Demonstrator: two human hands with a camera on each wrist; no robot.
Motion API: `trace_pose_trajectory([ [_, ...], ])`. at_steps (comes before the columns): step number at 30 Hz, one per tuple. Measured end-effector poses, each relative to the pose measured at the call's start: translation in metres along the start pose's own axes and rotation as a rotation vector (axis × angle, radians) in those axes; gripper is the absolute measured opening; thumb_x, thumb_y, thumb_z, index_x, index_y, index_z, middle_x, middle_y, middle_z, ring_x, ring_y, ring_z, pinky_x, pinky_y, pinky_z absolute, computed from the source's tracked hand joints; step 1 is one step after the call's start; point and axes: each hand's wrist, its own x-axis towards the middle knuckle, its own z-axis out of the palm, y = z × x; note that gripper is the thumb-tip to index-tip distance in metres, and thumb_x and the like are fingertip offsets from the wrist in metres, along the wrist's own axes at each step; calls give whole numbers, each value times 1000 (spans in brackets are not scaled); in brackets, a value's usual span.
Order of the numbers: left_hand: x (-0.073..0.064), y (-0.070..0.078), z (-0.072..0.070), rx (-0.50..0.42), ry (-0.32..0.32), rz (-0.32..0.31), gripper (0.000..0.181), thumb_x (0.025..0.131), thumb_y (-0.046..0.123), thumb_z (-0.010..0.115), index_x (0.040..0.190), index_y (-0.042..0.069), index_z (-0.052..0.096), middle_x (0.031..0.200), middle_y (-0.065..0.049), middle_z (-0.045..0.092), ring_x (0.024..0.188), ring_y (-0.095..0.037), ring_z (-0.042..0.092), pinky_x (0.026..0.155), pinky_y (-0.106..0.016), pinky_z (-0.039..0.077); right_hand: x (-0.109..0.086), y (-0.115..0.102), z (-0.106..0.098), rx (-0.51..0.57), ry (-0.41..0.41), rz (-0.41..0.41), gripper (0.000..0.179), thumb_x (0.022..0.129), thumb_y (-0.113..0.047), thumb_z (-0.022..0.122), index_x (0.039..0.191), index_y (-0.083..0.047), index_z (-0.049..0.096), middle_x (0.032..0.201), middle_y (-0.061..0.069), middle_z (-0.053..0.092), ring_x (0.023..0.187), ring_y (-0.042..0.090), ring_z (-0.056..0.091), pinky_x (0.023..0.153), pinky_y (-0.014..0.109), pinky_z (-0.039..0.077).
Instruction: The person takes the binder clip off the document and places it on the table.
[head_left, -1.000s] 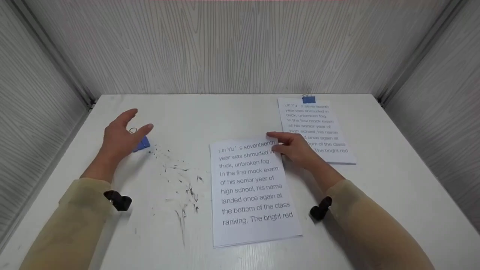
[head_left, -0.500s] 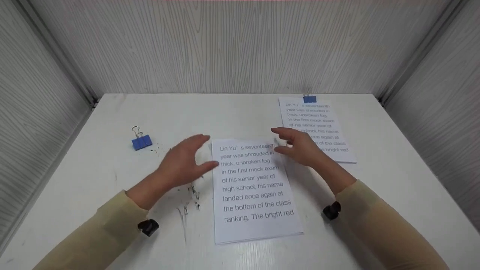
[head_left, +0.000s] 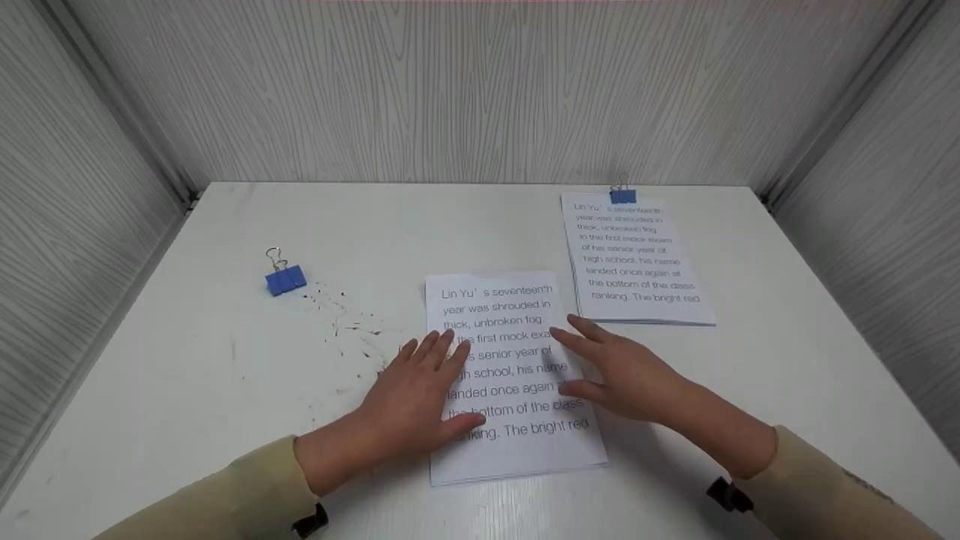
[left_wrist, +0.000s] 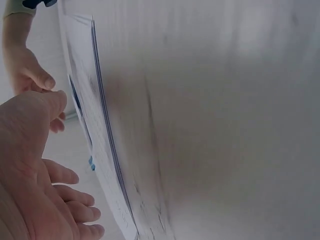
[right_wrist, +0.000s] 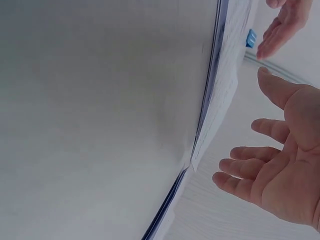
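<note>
A loose stack of printed paper [head_left: 517, 450] lies in the middle of the white table. Over its left edge is my left hand [head_left: 416, 397], fingers spread and fairly straight. My right hand [head_left: 630, 375] is at the stack's right edge with its fingers extended. Both wrist views show a gap between palm and paper, with the left hand [left_wrist: 40, 165] and the right hand [right_wrist: 280, 160] holding nothing. To the left, a blue binder clip [head_left: 286, 280] rests on the table, its wire handles up.
At the back right lies a second printed stack [head_left: 637, 262] with a blue binder clip [head_left: 623, 196] on its top edge. Dark smudges [head_left: 352, 326] mark the table [head_left: 360, 217] left of the middle stack. Grained panels [head_left: 480, 90] enclose the back and sides.
My left hand has moved from beside the loose binder clip rightward to the middle stack. The right hand has let go of the stack's top right corner and come down along its right edge.
</note>
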Motion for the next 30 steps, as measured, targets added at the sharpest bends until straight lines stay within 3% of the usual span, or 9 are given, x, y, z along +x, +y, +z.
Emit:
trace_pose_trajectory([
  [5, -9, 9, 8, 16, -30, 29, 93, 98, 68, 60, 164, 5, 39, 170, -21, 32, 158, -41, 27, 127, -59, 20, -23, -5, 11, -79, -22, -90, 81, 96, -45, 78, 165, -19, 43, 171, 14, 33, 154, 40, 37, 120, 59, 36],
  [12, -17, 15, 16, 16, -79, 41, 88, 101, 64, 58, 164, 6, 40, 170, -23, 31, 158, -41, 28, 126, -59, 22, -38, -9, 22, -152, -42, -213, 73, 97, -42, 77, 159, -13, 51, 164, 16, 45, 149, 39, 45, 118, 62, 37],
  [22, -15, 14, 15, -3, -128, 18, 87, 101, 63, 58, 163, 5, 41, 169, -24, 31, 157, -43, 29, 126, -59, 24, -33, -9, 28, -125, -108, -162, 66, 96, -34, 80, 154, -12, 58, 161, 16, 49, 149, 37, 46, 121, 61, 34],
  [30, -10, 7, 11, 2, -144, -3, 86, 101, 62, 60, 162, 4, 42, 169, -23, 33, 156, -43, 30, 126, -60, 24, -21, -10, 25, -119, -111, -190, 64, 96, -31, 80, 152, -9, 58, 160, 21, 49, 147, 38, 47, 121, 61, 34],
])
